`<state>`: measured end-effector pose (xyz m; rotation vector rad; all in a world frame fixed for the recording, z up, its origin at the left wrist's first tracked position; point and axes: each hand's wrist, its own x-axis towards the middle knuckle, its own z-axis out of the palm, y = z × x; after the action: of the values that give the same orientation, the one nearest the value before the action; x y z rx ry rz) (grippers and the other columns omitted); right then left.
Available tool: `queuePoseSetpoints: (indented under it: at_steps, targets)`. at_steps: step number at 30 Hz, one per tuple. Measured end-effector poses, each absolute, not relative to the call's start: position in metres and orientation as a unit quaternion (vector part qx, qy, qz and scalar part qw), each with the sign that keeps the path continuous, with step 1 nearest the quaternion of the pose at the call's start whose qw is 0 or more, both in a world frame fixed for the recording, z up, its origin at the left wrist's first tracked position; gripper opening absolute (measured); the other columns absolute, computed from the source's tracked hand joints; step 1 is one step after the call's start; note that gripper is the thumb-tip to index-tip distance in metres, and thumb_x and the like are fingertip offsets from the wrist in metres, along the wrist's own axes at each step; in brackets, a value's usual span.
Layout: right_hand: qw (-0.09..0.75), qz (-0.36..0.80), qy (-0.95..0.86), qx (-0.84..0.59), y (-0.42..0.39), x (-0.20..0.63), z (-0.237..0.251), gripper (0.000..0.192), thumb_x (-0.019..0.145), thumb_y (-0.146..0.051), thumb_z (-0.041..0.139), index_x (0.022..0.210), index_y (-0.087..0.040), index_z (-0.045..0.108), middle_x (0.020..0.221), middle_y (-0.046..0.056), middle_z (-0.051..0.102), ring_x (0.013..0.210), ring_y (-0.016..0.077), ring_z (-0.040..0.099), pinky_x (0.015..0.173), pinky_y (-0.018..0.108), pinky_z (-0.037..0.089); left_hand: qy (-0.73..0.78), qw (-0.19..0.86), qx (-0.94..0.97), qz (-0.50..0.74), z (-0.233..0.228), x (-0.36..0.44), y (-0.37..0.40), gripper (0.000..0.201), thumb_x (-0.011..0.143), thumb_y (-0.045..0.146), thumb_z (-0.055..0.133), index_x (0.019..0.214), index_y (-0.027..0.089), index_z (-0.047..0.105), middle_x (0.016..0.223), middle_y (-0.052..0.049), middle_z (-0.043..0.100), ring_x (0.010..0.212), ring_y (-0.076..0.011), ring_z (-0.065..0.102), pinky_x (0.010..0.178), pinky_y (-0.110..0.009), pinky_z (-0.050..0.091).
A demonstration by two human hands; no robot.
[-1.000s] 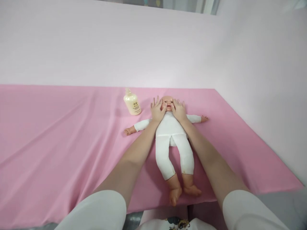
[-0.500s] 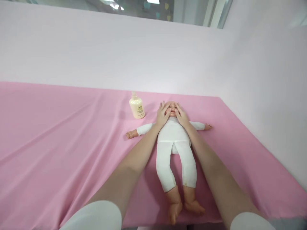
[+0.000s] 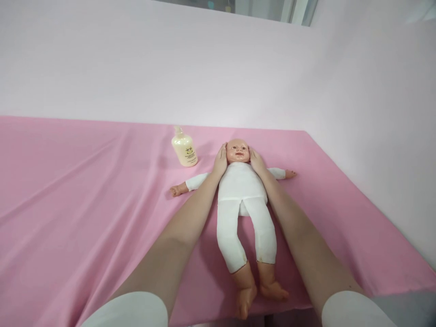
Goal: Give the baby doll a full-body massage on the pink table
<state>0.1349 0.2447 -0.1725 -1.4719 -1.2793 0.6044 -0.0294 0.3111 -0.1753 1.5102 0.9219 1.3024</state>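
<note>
A baby doll (image 3: pixel 242 181) with a white cloth body lies on its back, arms spread, feet toward me. Against the left side of its head rests my left hand (image 3: pixel 220 161), palm turned inward and fingers stretched out flat. My right hand (image 3: pixel 257 162) lies the same way along the other side of the head, its fingers partly hidden behind the cheek. Between them the doll's head (image 3: pixel 237 151) is fully visible. Left of the doll, a pale yellow lotion bottle (image 3: pixel 185 149) with a pump top stands on the pink cloth.
A pink cloth (image 3: pixel 85 195) covers the table, with folds running down its left part. Behind it and on the right rise white walls (image 3: pixel 136 68). A window (image 3: pixel 259 10) shows at the top. The table's front edge lies just below the doll's feet.
Both hands have slid outward from the doll's cheeks to the sides of its head, uncovering the face. The view has tipped down slightly, and the bottle and doll appear farther left.
</note>
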Motion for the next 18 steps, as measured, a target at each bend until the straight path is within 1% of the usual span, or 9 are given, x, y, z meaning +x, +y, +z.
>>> queuePoseSetpoints:
  at_steps: [3,5,7,10,12,15,17,18]
  targets:
    - [0.521,0.259,-0.529,-0.617,0.248,0.137,-0.176,0.058,0.106,-0.056,0.034,0.141,-0.019,0.062,0.139,0.008,0.069,0.134,0.0208,0.058,0.121,0.039,0.036,0.394,0.473,0.586,0.528,-0.176,-0.028,0.315,0.04,0.105,0.035,0.04,0.128,0.014,0.066,0.139,-0.012,0.068,0.138,-0.0236,0.058,0.126,-0.041,0.037]
    - [0.522,0.26,-0.529,-0.617,0.249,0.136,-0.177,0.057,0.106,-0.056,0.036,0.139,-0.018,0.062,0.138,0.009,0.069,0.133,0.0208,0.059,0.121,0.039,0.036,0.402,0.469,0.583,0.528,-0.177,-0.029,0.315,0.04,0.105,0.041,0.043,0.123,0.015,0.068,0.134,-0.013,0.071,0.137,-0.0248,0.059,0.125,-0.042,0.038]
    - [0.524,0.258,-0.527,-0.617,0.249,0.136,-0.176,0.06,0.106,-0.058,0.034,0.137,-0.017,0.063,0.138,0.01,0.069,0.133,0.0215,0.059,0.122,0.039,0.035,0.397,0.45,0.599,0.53,-0.178,-0.03,0.315,0.043,0.104,0.046,0.046,0.13,0.016,0.064,0.143,-0.014,0.064,0.142,-0.0256,0.054,0.127,-0.042,0.034]
    - [0.535,0.251,-0.533,-0.606,0.246,0.133,-0.173,0.067,0.105,-0.064,0.031,0.141,-0.015,0.06,0.145,0.012,0.063,0.141,0.0233,0.053,0.125,0.039,0.033,0.363,0.405,0.658,0.521,-0.18,-0.034,0.312,0.058,0.098,0.053,0.057,0.145,0.019,0.053,0.164,-0.014,0.043,0.156,-0.0262,0.035,0.132,-0.043,0.022]
    - [0.542,0.249,-0.546,-0.588,0.244,0.13,-0.172,0.074,0.101,-0.069,0.037,0.152,-0.016,0.049,0.157,0.013,0.051,0.15,0.0242,0.044,0.128,0.04,0.029,0.338,0.376,0.701,0.504,-0.181,-0.036,0.311,0.074,0.091,0.058,0.066,0.151,0.019,0.047,0.169,-0.015,0.033,0.16,-0.028,0.025,0.133,-0.044,0.015]
    - [0.541,0.252,-0.573,-0.561,0.242,0.127,-0.173,0.098,0.09,-0.075,0.055,0.164,-0.017,0.026,0.17,0.012,0.029,0.159,0.0259,0.026,0.131,0.041,0.022,0.319,0.348,0.74,0.478,-0.183,-0.037,0.312,0.099,0.077,0.062,0.08,0.156,0.017,0.041,0.171,-0.018,0.026,0.161,-0.033,0.018,0.133,-0.047,0.012]
    - [0.543,0.251,-0.582,-0.551,0.242,0.126,-0.174,0.112,0.085,-0.077,0.062,0.167,-0.019,0.013,0.173,0.012,0.019,0.162,0.0264,0.018,0.133,0.043,0.017,0.32,0.343,0.747,0.472,-0.183,-0.037,0.313,0.107,0.072,0.063,0.084,0.158,0.018,0.038,0.172,-0.018,0.023,0.162,-0.0353,0.015,0.133,-0.05,0.011]
    - [0.546,0.249,-0.583,-0.548,0.242,0.126,-0.175,0.115,0.084,-0.077,0.063,0.168,-0.019,0.009,0.174,0.011,0.015,0.162,0.0263,0.015,0.133,0.044,0.016,0.32,0.343,0.747,0.471,-0.184,-0.037,0.313,0.107,0.072,0.063,0.084,0.158,0.019,0.038,0.172,-0.017,0.023,0.162,-0.0356,0.014,0.133,-0.051,0.01]
